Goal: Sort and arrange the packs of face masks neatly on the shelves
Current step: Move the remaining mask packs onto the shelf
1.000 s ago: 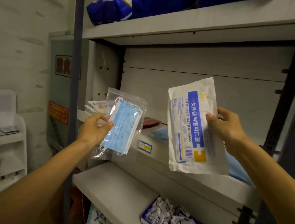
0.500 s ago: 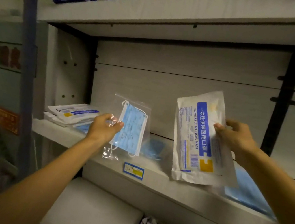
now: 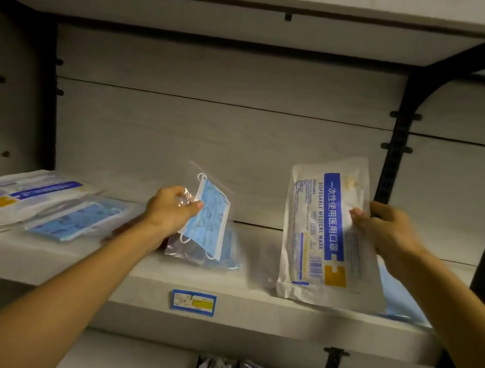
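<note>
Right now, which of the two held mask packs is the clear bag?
The clear bag pinched in the left hand, showing a blue mask; the right hand holds an opaque white printed pack.

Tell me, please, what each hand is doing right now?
Left hand: closed, pinching a clear bag with a blue mask.
Right hand: closed, holding a white mask pack upright by its edge.

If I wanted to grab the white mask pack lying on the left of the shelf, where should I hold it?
Probably pinch the near long edge of the white mask pack, coming from the front. It lies flat on top of a pile at the shelf front, so that edge is free, and a blue mask pack crowds its right side.
</note>
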{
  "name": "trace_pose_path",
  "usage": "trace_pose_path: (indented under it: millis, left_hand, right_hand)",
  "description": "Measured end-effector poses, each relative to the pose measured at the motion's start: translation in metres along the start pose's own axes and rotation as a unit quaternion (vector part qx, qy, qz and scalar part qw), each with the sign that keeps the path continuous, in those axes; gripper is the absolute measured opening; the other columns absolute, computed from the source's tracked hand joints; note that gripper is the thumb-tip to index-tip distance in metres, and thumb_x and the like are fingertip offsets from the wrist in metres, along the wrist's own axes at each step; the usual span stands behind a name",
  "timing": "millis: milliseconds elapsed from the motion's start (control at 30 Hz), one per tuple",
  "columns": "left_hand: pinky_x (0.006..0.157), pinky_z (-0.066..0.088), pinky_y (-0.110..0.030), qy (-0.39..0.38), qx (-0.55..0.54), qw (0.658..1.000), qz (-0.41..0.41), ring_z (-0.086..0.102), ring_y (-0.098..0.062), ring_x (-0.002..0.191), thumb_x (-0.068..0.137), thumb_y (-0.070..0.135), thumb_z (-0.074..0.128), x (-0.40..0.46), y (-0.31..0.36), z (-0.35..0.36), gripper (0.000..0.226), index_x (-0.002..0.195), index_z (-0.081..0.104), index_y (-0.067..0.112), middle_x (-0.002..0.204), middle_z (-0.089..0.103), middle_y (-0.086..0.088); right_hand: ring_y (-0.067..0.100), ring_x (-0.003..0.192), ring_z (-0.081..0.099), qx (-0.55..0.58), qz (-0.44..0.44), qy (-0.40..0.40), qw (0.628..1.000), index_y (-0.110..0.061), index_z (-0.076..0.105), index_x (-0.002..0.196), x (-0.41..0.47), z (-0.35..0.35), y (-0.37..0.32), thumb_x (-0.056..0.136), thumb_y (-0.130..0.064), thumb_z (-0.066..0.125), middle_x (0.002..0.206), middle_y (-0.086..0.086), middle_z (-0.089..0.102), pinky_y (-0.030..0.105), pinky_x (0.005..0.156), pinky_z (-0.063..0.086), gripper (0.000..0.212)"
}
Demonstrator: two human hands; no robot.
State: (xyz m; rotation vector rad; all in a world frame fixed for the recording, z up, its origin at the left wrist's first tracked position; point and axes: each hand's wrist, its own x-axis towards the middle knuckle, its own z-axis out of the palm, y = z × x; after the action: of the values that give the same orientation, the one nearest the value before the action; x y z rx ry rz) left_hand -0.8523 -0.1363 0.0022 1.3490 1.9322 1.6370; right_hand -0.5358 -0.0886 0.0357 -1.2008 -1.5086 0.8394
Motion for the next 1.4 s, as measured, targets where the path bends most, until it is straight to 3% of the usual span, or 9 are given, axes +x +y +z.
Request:
trace_pose_path:
  millis: [133, 267, 367, 567, 733, 867, 1000, 1167, 1400]
  left_hand:
    - [0.073, 0.046, -0.029, -0.052, 0.085, 0.995, 0.028, 0.063, -0.028, 0.091, 0.085, 0.027, 0.070, 0.016, -0.011, 0.013, 0.020, 0.092, 0.063, 0.010, 0.097, 0.066, -0.010]
    - [0.075, 0.047, -0.028, -0.083, 0.160, 0.983, 0.036, 0.063, -0.027, 0.095, 0.083, 0.031, 0.071, 0.029, -0.019, 0.028, 0.020, 0.089, 0.061, 0.015, 0.102, 0.067, -0.008]
    - [0.082, 0.048, -0.030, -0.081, 0.221, 0.971, 0.045, 0.060, -0.029, 0.106, 0.082, 0.036, 0.071, 0.036, -0.023, 0.034, 0.037, 0.109, 0.062, 0.011, 0.114, 0.065, -0.009]
    - [0.093, 0.047, -0.037, -0.066, 0.313, 0.946, 0.057, 0.055, -0.032, 0.115, 0.082, 0.046, 0.068, 0.041, -0.022, 0.035, 0.060, 0.126, 0.053, 0.008, 0.125, 0.060, -0.013]
    - [0.090, 0.050, -0.038, -0.051, 0.324, 0.942, 0.073, 0.058, -0.028, 0.110, 0.084, 0.043, 0.067, 0.031, -0.019, 0.030, 0.047, 0.122, 0.056, 0.016, 0.121, 0.063, -0.008]
    - [0.085, 0.051, -0.036, -0.010, 0.363, 0.926, 0.102, 0.059, -0.027, 0.104, 0.087, 0.040, 0.063, 0.017, -0.017, 0.017, 0.030, 0.110, 0.060, 0.022, 0.113, 0.066, -0.005]
    - [0.087, 0.048, -0.035, 0.031, 0.412, 0.903, 0.119, 0.057, -0.029, 0.107, 0.088, 0.044, 0.060, 0.002, -0.014, 0.001, 0.033, 0.113, 0.060, 0.022, 0.115, 0.065, -0.007]
    - [0.087, 0.048, -0.038, 0.053, 0.441, 0.889, 0.116, 0.057, -0.028, 0.106, 0.089, 0.045, 0.059, -0.024, -0.018, -0.020, 0.038, 0.119, 0.058, 0.020, 0.116, 0.062, -0.009]
    - [0.090, 0.047, -0.037, 0.064, 0.474, 0.874, 0.085, 0.056, -0.027, 0.110, 0.091, 0.044, 0.057, -0.054, -0.036, -0.066, 0.037, 0.119, 0.059, 0.020, 0.119, 0.062, -0.010]
  right_hand:
    - [0.026, 0.090, 0.064, 0.008, 0.009, 0.004, 1.000, -0.012, 0.056, 0.112, -0.007, -0.001, 0.003, 0.096, -0.028, 0.054, 0.100, 0.009, 0.066, 0.047, 0.084, 0.051, 0.023]
    - [0.023, 0.085, 0.064, 0.016, 0.013, 0.016, 1.000, -0.018, 0.057, 0.099, -0.009, -0.004, 0.006, 0.095, -0.027, 0.055, 0.095, 0.007, 0.066, 0.045, 0.080, 0.051, 0.010]
    - [0.024, 0.086, 0.064, 0.017, 0.018, 0.017, 1.000, -0.023, 0.055, 0.090, -0.007, -0.006, 0.007, 0.095, -0.026, 0.055, 0.095, 0.007, 0.066, 0.047, 0.083, 0.051, 0.005]
    - [0.030, 0.092, 0.066, 0.001, 0.004, 0.001, 1.000, -0.019, 0.056, 0.105, -0.004, -0.013, 0.003, 0.093, -0.028, 0.057, 0.100, 0.008, 0.066, 0.049, 0.084, 0.052, 0.015]
    - [0.027, 0.087, 0.066, 0.009, -0.002, -0.012, 1.000, -0.016, 0.056, 0.110, -0.001, -0.012, 0.004, 0.093, -0.029, 0.058, 0.097, 0.006, 0.067, 0.047, 0.080, 0.052, 0.022]
    - [0.026, 0.085, 0.067, 0.025, -0.004, -0.031, 0.999, -0.020, 0.057, 0.099, 0.000, -0.011, 0.005, 0.093, -0.028, 0.058, 0.093, 0.006, 0.068, 0.048, 0.081, 0.053, 0.010]
    - [0.026, 0.085, 0.069, 0.040, -0.020, -0.049, 0.998, -0.020, 0.059, 0.099, 0.000, -0.015, 0.004, 0.094, -0.029, 0.057, 0.094, 0.007, 0.070, 0.047, 0.080, 0.055, 0.010]
    - [0.023, 0.083, 0.069, 0.081, -0.023, -0.072, 0.994, -0.010, 0.058, 0.116, -0.004, -0.004, 0.003, 0.095, -0.027, 0.057, 0.094, 0.006, 0.070, 0.034, 0.063, 0.053, 0.027]
    - [0.025, 0.084, 0.070, 0.122, 0.011, -0.129, 0.984, -0.006, 0.056, 0.121, -0.017, 0.045, -0.001, 0.093, -0.023, 0.059, 0.101, 0.011, 0.070, 0.035, 0.059, 0.056, 0.033]
